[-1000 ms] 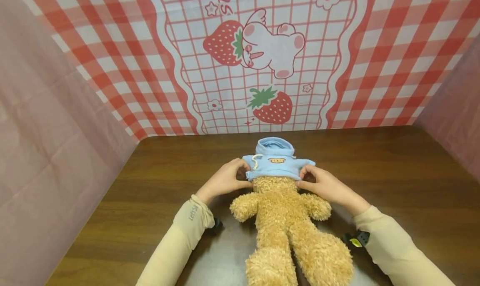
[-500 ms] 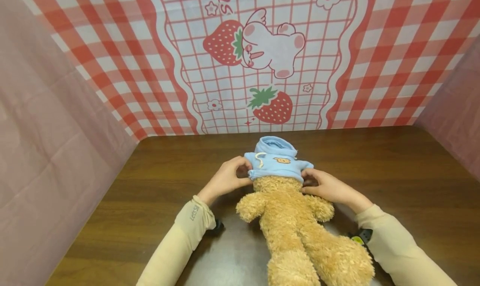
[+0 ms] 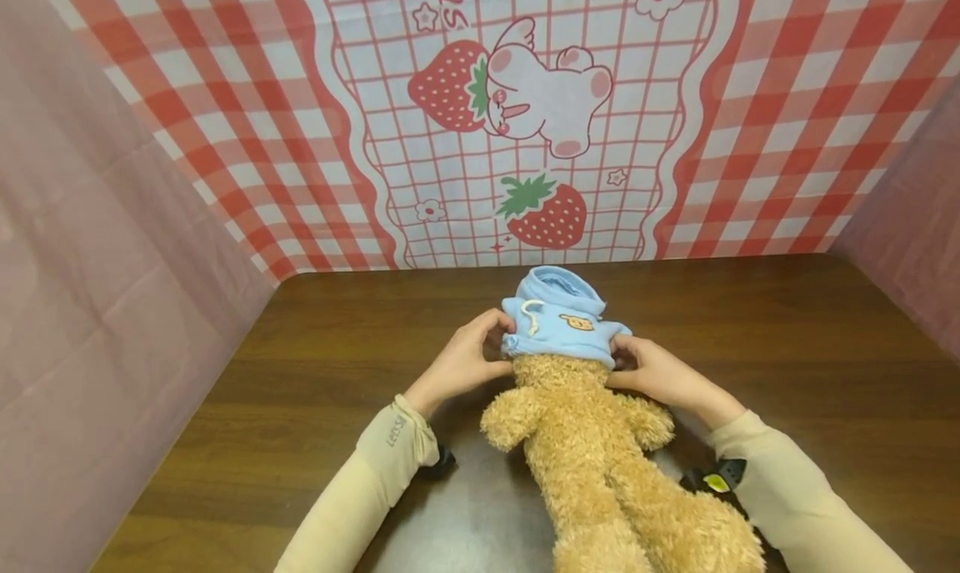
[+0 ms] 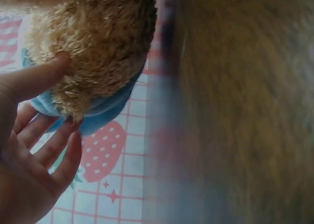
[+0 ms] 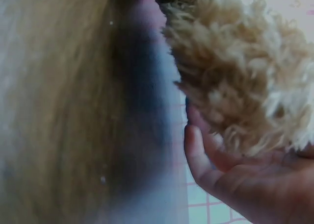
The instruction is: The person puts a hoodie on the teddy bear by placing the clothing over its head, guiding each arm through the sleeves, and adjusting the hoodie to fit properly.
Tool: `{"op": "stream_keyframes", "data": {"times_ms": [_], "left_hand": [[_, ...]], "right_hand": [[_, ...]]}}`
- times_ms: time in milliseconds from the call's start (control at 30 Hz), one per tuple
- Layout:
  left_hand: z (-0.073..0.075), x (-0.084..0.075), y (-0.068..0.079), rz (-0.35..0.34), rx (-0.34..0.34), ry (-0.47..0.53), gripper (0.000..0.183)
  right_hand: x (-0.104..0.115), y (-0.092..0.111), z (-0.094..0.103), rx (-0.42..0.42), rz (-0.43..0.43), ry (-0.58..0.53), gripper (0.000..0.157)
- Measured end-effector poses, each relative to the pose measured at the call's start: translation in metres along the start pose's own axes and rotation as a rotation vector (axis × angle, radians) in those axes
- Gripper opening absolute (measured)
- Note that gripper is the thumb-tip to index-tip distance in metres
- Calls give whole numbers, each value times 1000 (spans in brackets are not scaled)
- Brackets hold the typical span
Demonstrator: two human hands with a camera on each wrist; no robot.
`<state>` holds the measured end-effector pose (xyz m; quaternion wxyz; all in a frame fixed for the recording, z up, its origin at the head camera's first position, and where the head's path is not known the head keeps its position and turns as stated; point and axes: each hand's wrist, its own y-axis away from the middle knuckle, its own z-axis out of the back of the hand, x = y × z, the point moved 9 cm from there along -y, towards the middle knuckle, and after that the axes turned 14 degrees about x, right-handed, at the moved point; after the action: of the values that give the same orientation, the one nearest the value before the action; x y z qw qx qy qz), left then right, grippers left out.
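Note:
A tan plush teddy bear [image 3: 573, 439] lies on the table, its legs toward me. A small light-blue hoodie [image 3: 558, 335], with a bear patch and white drawstring, covers its head, its collar at the far end. My left hand [image 3: 468, 352] holds the hoodie's left hem between thumb and fingers. In the left wrist view, the thumb [image 4: 46, 77] lies on the fur while the fingers curl at the blue fabric [image 4: 105, 111]. On the other side, my right hand [image 3: 660, 373] pinches the right hem near the sleeve; fur [image 5: 245, 77] hides part of it in the right wrist view.
The dark wooden table [image 3: 315, 373] meets a strawberry-print red checked cloth [image 3: 525, 139] hanging at the back. Pink cloth [image 3: 97, 264] hangs along the left side, with another on the right. Dark straps sit at both wrists.
The bear's legs have swung to the right, and its body and the hoodie have shifted slightly right. Both hands have moved along with the hoodie, keeping hold at its sides.

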<state>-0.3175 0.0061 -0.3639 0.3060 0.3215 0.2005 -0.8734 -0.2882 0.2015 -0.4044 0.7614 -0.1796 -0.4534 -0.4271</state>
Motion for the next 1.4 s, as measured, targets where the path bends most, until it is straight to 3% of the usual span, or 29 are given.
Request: {"op": "stream_keyframes", "data": {"times_ms": [167, 300, 667, 967, 1067, 1167, 1400], "left_hand": [[5, 3, 1, 65, -106, 9, 41], [6, 4, 2, 98, -150, -12, 38], [2, 7, 7, 231, -127, -99, 36], [3, 12, 7, 305, -105, -97, 37], [0, 15, 6, 297, -64, -16, 38], [-5, 14, 3, 244, -5, 51, 42], [-9, 8, 2, 106, 95, 0, 47]], "right_hand": [[5, 2, 2, -25, 27, -25, 21], [9, 2, 3, -46, 45, -24, 19], [12, 1, 5, -92, 96, 17, 13], [19, 0, 5, -105, 169, 1, 15], [26, 1, 6, -110, 235, -41, 23], [33, 4, 10, -146, 306, -64, 31], [35, 10, 20, -236, 392, -121, 35]]}}
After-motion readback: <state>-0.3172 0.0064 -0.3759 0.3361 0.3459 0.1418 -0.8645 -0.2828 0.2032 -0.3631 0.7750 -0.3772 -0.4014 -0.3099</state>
